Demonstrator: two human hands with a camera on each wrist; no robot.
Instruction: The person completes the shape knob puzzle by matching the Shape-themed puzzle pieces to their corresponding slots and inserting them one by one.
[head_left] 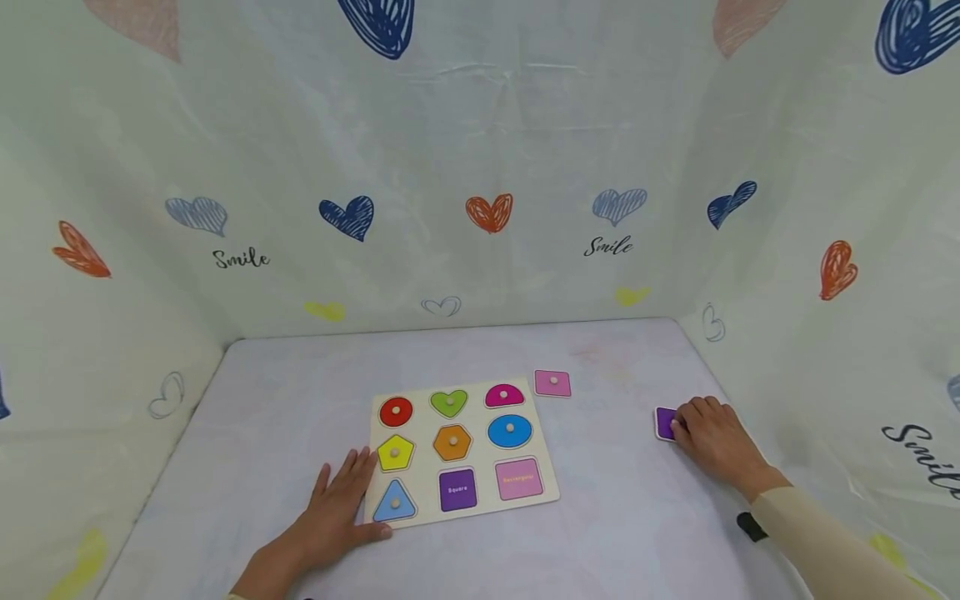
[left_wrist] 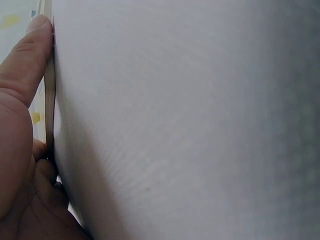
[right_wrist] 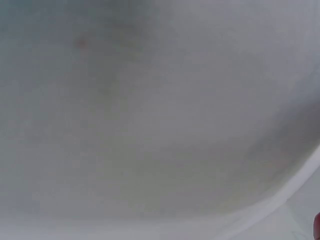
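Note:
A cream shape puzzle board [head_left: 480,517] lies on the table in the head view. It carries several knobbed pieces, among them a red circle [head_left: 396,412] and a blue triangle [head_left: 394,502]. Two bottom-row recesses show printed words: the purple Square recess [head_left: 457,489] and the pink Rectangular recess [head_left: 519,479]. My left hand [head_left: 333,512] rests against the board's lower left corner, fingers extended along its side and thumb at the front edge. At the right, my right hand [head_left: 712,442] grips a purple square puzzle piece [head_left: 663,423], its knob hidden under the fingers.
A pink rectangle piece [head_left: 552,383] with a knob lies just beyond the board's far right corner. White cloth printed with hearts [head_left: 489,213] surrounds the table [head_left: 600,533]. A small black object [head_left: 752,527] sits beside the right sleeve.

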